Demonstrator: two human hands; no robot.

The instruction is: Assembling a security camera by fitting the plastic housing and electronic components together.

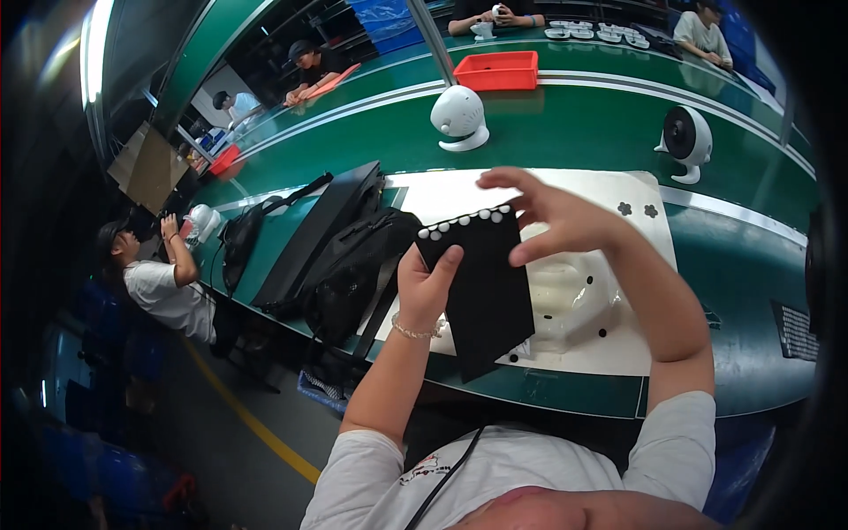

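My left hand is closed on a black sheet, thumb across its front. Small white round pads line the sheet's upper edge. By the sheet's right edge is my right hand, its fingers curved and spread apart with nothing visible between them. Under the hands lies a cream-white board, and on it a glossy white plastic shell, partly hidden by the sheet and my right arm. Small black dots and two dark flower-shaped pieces also lie on the board.
A black backpack and a long black case lie to the left. Beyond the board, two white rounded devices stand on the green bench. A red bin sits farther back. Several people work around the benches.
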